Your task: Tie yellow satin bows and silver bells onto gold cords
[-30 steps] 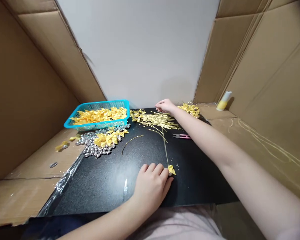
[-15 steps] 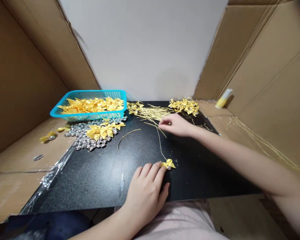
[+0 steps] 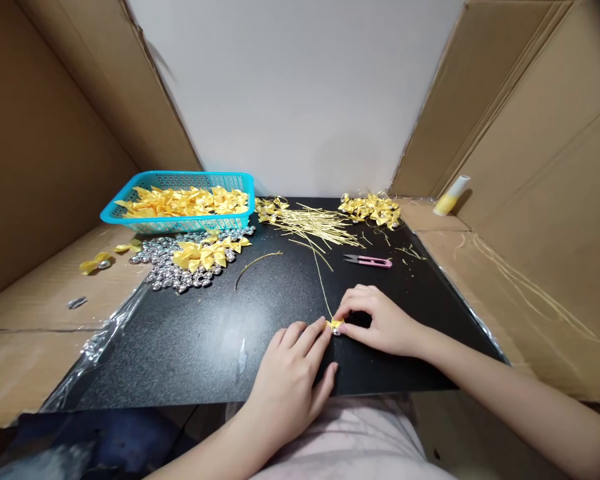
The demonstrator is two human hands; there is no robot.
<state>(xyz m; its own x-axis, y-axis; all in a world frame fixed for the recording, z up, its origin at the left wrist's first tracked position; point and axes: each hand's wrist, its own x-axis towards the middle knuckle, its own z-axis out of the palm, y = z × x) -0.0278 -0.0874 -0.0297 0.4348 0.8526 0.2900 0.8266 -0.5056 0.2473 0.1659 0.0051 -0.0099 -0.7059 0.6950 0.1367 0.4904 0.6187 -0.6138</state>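
Note:
A small yellow ribbon bow (image 3: 335,325) lies on the black mat (image 3: 200,333) near the front edge, with a thin gold wire (image 3: 320,280) running up from it toward the back. My left hand (image 3: 293,377) presses its fingertips on the bow's left side, fingers closed together. From the right, my right hand (image 3: 380,320) pinches the bow, thumb and forefinger closed on it.
A turquoise basket (image 3: 180,200) of yellow bows stands at the back left, silver bells (image 3: 173,267) and loose bows (image 3: 205,253) in front of it. Cut gold wires (image 3: 315,227) and finished bows (image 3: 373,208) lie at the back. Pink snips (image 3: 370,261) rest mid-right. Cardboard walls flank both sides; a yellow tube (image 3: 450,195) leans at the right.
My right hand has come back from the wire pile at the rear to the bow at the front and pinched it. The left hand has stayed on the bow.

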